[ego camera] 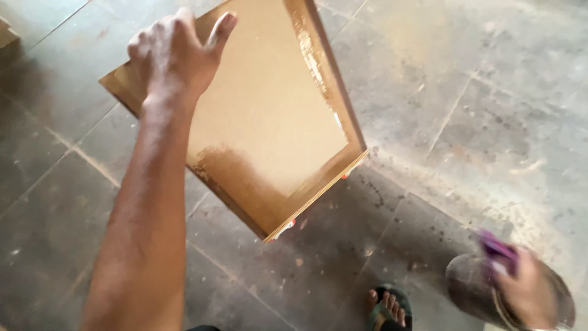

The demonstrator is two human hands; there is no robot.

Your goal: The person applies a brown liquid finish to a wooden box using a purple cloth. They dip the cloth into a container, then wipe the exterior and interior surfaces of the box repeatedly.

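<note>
The left hand (174, 55) grips the upper corner of a shallow wooden drawer box (269, 116), fingers (219, 29) clenched over its rim, holding it tilted above the grey tiled floor (465, 110); nothing lies inside it. Its pale fibreboard panel is framed by darker brown edges with worn, scuffed patches. The right hand (520, 294), blurred at lower right, grasps a purple object (497, 248) over a round brown container (471, 288) whose contents cannot be made out.

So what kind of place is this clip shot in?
Probably a carpentry workshop: the left hand grips a shallow wooden tray-like panel over a dusty tiled floor, while the right hand holds a purple thing, too blurred to identify.
</note>
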